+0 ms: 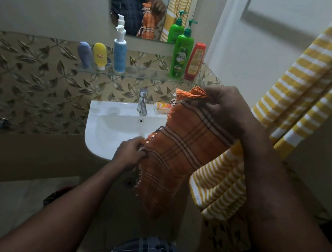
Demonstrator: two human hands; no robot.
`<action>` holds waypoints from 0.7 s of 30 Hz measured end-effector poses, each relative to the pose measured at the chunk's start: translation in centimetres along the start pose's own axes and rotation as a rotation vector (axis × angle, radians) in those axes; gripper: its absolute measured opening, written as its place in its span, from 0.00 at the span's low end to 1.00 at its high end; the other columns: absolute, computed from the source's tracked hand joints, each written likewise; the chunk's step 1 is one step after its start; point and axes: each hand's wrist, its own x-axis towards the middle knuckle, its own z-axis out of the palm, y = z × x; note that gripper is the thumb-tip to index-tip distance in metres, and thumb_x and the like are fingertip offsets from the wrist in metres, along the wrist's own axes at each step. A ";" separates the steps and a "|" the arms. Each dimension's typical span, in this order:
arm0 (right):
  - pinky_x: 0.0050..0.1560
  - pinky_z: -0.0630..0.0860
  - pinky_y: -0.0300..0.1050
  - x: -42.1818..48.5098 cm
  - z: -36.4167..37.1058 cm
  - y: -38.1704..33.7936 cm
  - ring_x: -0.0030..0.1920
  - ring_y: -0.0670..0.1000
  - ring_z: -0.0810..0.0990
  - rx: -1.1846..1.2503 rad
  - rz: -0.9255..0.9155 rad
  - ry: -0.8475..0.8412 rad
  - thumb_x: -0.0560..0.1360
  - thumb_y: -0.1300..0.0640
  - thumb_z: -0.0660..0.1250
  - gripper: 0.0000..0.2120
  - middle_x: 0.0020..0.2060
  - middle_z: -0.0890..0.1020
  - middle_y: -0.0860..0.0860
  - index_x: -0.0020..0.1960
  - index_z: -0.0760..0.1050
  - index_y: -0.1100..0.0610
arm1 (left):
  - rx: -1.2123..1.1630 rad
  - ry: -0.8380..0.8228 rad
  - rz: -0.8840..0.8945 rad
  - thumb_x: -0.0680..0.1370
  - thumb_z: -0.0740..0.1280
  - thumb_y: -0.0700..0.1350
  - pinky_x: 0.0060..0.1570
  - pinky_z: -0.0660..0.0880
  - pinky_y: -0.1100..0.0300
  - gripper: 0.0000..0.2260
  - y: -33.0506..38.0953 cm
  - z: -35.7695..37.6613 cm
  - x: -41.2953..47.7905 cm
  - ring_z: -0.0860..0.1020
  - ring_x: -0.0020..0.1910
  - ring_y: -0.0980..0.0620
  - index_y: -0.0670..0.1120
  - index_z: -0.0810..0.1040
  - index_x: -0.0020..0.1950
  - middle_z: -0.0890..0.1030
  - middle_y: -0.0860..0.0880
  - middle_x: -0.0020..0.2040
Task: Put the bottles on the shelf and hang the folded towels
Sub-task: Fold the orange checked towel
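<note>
Orange checked towel [181,149]: folded, held in the air over the right edge of the sink [105,123]. Right hand [223,106] grip clamped on its upper end, 1 o'clock; left hand [129,152] grip pinched on its fringed edge, 9 o'clock. Yellow striped towel [293,90] hangs at 3 o'clock. Green bottle [181,57] and red bottle [195,61] stand on glass shelf [146,75], 12 o'clock.
</note>
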 end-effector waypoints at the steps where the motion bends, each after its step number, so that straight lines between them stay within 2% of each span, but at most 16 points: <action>1: 0.58 0.83 0.54 -0.1 0.2 0.0 0.52 0.47 0.86 0.016 0.001 -0.005 0.77 0.54 0.76 0.14 0.52 0.88 0.47 0.62 0.85 0.48 | 0.032 0.002 0.004 0.75 0.74 0.43 0.42 0.71 0.56 0.06 -0.1 -0.4 0.2 0.79 0.48 0.48 0.51 0.81 0.50 0.82 0.53 0.47; 5: 0.59 0.83 0.53 0.1 1.0 -0.1 0.53 0.45 0.86 0.074 -0.006 -0.065 0.78 0.56 0.75 0.14 0.52 0.88 0.45 0.62 0.85 0.47 | 0.153 -0.072 0.032 0.75 0.73 0.46 0.50 0.79 0.47 0.07 0.2 -0.3 0.9 0.81 0.50 0.46 0.51 0.83 0.52 0.84 0.51 0.49; 7: 0.60 0.82 0.53 0.2 1.1 -0.2 0.55 0.45 0.86 0.098 -0.010 -0.103 0.78 0.55 0.74 0.13 0.52 0.88 0.44 0.62 0.85 0.47 | 0.175 -0.067 0.060 0.76 0.72 0.47 0.49 0.79 0.48 0.07 0.8 0.0 1.1 0.81 0.50 0.45 0.50 0.84 0.54 0.84 0.49 0.49; 10: 0.60 0.83 0.55 0.6 1.0 -0.2 0.55 0.46 0.86 0.096 -0.021 -0.096 0.78 0.56 0.75 0.13 0.53 0.88 0.45 0.62 0.85 0.48 | 0.248 -0.245 0.097 0.79 0.71 0.46 0.44 0.72 0.55 0.09 1.9 0.3 1.1 0.79 0.48 0.46 0.46 0.84 0.57 0.82 0.48 0.47; 12: 0.60 0.83 0.55 0.8 0.7 -0.2 0.55 0.47 0.85 0.093 -0.012 -0.070 0.79 0.56 0.74 0.13 0.54 0.88 0.46 0.63 0.85 0.49 | 0.226 -0.359 0.063 0.77 0.73 0.46 0.47 0.74 0.54 0.11 1.8 0.5 1.1 0.79 0.49 0.46 0.45 0.84 0.59 0.83 0.47 0.49; 14: 0.60 0.83 0.55 0.9 0.4 -0.2 0.56 0.48 0.85 0.098 -0.012 -0.041 0.80 0.56 0.74 0.13 0.55 0.87 0.48 0.64 0.84 0.50 | 0.248 -0.415 0.014 0.76 0.74 0.46 0.49 0.74 0.52 0.10 1.4 1.1 0.6 0.81 0.51 0.43 0.43 0.84 0.56 0.85 0.43 0.52; 17: 0.62 0.82 0.53 0.8 0.0 -0.5 0.57 0.48 0.85 0.120 -0.014 -0.057 0.80 0.56 0.74 0.13 0.55 0.87 0.47 0.64 0.84 0.50 | 0.302 -0.386 -0.021 0.78 0.71 0.47 0.44 0.71 0.52 0.07 0.6 2.2 -0.1 0.80 0.50 0.41 0.43 0.81 0.47 0.84 0.41 0.50; 20: 0.61 0.82 0.54 0.7 -0.4 -0.2 0.56 0.47 0.85 0.099 -0.004 -0.081 0.79 0.54 0.75 0.13 0.54 0.88 0.46 0.62 0.85 0.50 | 0.281 -0.209 -0.079 0.79 0.65 0.44 0.42 0.72 0.53 0.06 -0.1 1.6 0.3 0.80 0.49 0.42 0.46 0.81 0.46 0.84 0.44 0.48; 21: 0.61 0.82 0.54 0.7 -0.5 -0.1 0.56 0.47 0.85 0.089 0.001 -0.076 0.78 0.54 0.75 0.13 0.54 0.88 0.46 0.63 0.85 0.49 | 0.312 -0.209 -0.088 0.79 0.64 0.44 0.42 0.72 0.54 0.06 -0.3 1.2 0.3 0.79 0.48 0.42 0.46 0.80 0.45 0.84 0.43 0.49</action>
